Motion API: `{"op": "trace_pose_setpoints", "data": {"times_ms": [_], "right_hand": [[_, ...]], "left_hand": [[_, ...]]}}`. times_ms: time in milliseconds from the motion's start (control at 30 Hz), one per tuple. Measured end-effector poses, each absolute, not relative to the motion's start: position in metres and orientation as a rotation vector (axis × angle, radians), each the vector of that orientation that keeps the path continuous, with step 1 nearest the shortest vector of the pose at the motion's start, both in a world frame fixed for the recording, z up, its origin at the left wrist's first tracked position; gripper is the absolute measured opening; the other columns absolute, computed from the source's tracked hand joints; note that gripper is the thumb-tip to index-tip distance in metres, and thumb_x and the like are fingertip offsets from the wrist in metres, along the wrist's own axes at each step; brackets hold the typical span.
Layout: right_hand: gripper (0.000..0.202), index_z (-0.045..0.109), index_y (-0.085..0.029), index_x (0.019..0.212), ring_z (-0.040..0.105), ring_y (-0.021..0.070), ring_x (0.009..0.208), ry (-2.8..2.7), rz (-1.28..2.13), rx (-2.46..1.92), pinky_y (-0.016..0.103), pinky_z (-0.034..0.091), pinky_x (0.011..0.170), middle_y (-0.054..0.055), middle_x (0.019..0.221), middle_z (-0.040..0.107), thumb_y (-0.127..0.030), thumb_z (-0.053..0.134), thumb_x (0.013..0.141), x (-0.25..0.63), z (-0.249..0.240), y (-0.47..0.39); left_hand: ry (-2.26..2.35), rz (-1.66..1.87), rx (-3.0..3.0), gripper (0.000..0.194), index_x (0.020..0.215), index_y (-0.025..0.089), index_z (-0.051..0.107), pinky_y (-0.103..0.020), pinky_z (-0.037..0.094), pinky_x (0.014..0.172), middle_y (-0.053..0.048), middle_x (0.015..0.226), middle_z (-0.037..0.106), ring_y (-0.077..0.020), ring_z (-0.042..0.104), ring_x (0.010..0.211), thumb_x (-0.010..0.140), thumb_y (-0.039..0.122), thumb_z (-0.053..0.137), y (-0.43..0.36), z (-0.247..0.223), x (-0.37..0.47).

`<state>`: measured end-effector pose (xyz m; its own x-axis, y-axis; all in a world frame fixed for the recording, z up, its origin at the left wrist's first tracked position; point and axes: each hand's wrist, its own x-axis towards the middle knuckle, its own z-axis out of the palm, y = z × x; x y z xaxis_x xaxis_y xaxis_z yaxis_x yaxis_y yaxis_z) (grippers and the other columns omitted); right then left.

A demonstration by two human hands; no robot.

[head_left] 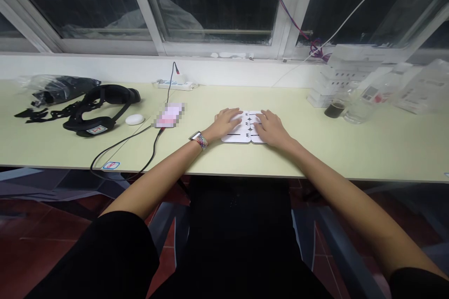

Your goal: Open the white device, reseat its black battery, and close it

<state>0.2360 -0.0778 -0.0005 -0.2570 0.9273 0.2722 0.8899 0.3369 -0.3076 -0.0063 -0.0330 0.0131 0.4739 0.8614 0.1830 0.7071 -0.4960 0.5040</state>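
Two white panels with black marks lie side by side on the pale table, the left panel point(235, 138) and the right panel point(257, 138). My left hand point(225, 124) rests palm down on the left panel, fingers apart, and holds nothing. On the right panel lies my right hand point(271, 127), also palm down with its fingers spread and nothing gripped. The fingers of both hands point inward, and between them the seam of the panels shows. A watch and a patterned band point(200, 140) are on my left wrist.
To the left on the table point(196, 159) are a black headset point(101, 107), a white round case point(134, 119), a blurred-out phone point(170, 115) with cables and a power strip point(176, 85). Back right stand white boxes point(326, 86), a dark-filled cup point(335, 109) and a clear bottle point(372, 93).
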Motion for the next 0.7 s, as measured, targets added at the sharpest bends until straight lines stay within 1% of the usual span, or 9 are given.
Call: {"op": "trace_pose_setpoints", "data": {"times_ms": [67, 133, 200, 267, 333, 400, 533, 600, 700], "right_hand": [[0.050, 0.062, -0.017, 0.148, 0.040, 0.0414, 0.161, -2.174, 0.019, -1.460, 0.068, 0.032, 0.130, 0.022, 0.167, 0.053, -0.041, 0.038, 0.112, 0.234, 0.004, -0.088], [0.044, 0.066, -0.018, 0.145, 0.045, 0.0398, 0.157, -2.219, -0.056, -1.261, 0.066, 0.035, 0.128, 0.021, 0.162, 0.058, -0.038, 0.043, 0.112, 0.229, 0.008, -0.103], [0.037, 0.071, -0.020, 0.137, 0.053, 0.0381, 0.151, -2.333, -0.058, -1.073, 0.063, 0.041, 0.125, 0.018, 0.151, 0.067, -0.034, 0.049, 0.111, 0.222, 0.011, -0.118], [0.030, 0.073, -0.020, 0.130, 0.059, 0.0373, 0.142, -2.408, -0.037, -0.967, 0.061, 0.046, 0.121, 0.016, 0.138, 0.073, -0.031, 0.055, 0.109, 0.215, 0.009, -0.131], [0.026, 0.074, -0.020, 0.126, 0.065, 0.0359, 0.130, -2.412, -0.023, -0.921, 0.060, 0.051, 0.114, 0.016, 0.129, 0.075, -0.025, 0.057, 0.107, 0.209, 0.006, -0.141], [0.025, 0.073, -0.020, 0.125, 0.068, 0.0332, 0.118, -2.403, 0.006, -0.870, 0.056, 0.056, 0.105, 0.015, 0.124, 0.074, -0.020, 0.058, 0.106, 0.208, 0.003, -0.148], [0.028, 0.070, -0.018, 0.130, 0.070, 0.0297, 0.107, -2.442, 0.083, -0.721, 0.045, 0.062, 0.086, 0.017, 0.121, 0.074, -0.019, 0.054, 0.108, 0.213, 0.002, -0.163], [0.031, 0.068, -0.020, 0.136, 0.071, 0.0294, 0.108, -2.435, 0.129, -0.691, 0.044, 0.063, 0.087, 0.016, 0.124, 0.074, -0.020, 0.055, 0.108, 0.216, 0.004, -0.170], [0.038, 0.065, -0.027, 0.144, 0.072, 0.0291, 0.113, -2.401, 0.263, -0.689, 0.046, 0.065, 0.092, 0.013, 0.128, 0.072, -0.024, 0.063, 0.106, 0.220, 0.007, -0.177]], "left_hand": [[1.277, 0.685, 2.409, 0.049, 0.150, 0.027, 0.063, -0.063, 0.026, 0.131, -0.007, 0.167, 0.056, -0.0369, 0.040, 0.157, 0.108, 0.047, 0.049, -0.039, 0.022, -0.014], [1.164, 0.741, 2.547, 0.042, 0.139, 0.025, 0.069, -0.058, 0.035, 0.126, -0.009, 0.149, 0.068, -0.0349, 0.052, 0.145, 0.106, 0.046, 0.056, -0.051, 0.031, -0.025], [1.042, 0.735, 2.697, 0.034, 0.129, 0.024, 0.074, -0.055, 0.040, 0.121, -0.009, 0.133, 0.073, -0.0343, 0.057, 0.134, 0.105, 0.044, 0.060, -0.068, 0.038, -0.037], [0.904, 0.621, 2.766, 0.027, 0.122, 0.024, 0.075, -0.052, 0.044, 0.115, -0.008, 0.123, 0.075, -0.0316, 0.062, 0.122, 0.107, 0.042, 0.061, -0.089, 0.041, -0.046], [0.852, 0.580, 2.759, 0.027, 0.126, 0.024, 0.073, -0.049, 0.048, 0.111, -0.008, 0.125, 0.073, -0.0309, 0.063, 0.121, 0.108, 0.041, 0.064, -0.111, 0.040, -0.052], [0.875, 0.620, 2.749, 0.027, 0.128, 0.024, 0.071, -0.047, 0.051, 0.106, -0.009, 0.126, 0.070, -0.0314, 0.062, 0.122, 0.109, 0.043, 0.065, -0.132, 0.036, -0.055], [0.919, 0.614, 2.827, 0.032, 0.130, 0.022, 0.068, -0.047, 0.054, 0.098, -0.010, 0.121, 0.068, -0.0313, 0.062, 0.112, 0.109, 0.046, 0.067, -0.162, 0.031, -0.058], [0.910, 0.605, 2.843, 0.030, 0.132, 0.023, 0.067, -0.046, 0.055, 0.094, -0.010, 0.121, 0.068, -0.0307, 0.063, 0.111, 0.109, 0.043, 0.066, -0.169, 0.030, -0.059], [0.876, 0.637, 2.842, 0.029, 0.135, 0.024, 0.066, -0.043, 0.057, 0.092, -0.010, 0.122, 0.068, -0.0294, 0.065, 0.112, 0.108, 0.034, 0.066, -0.171, 0.029, -0.062]]}}
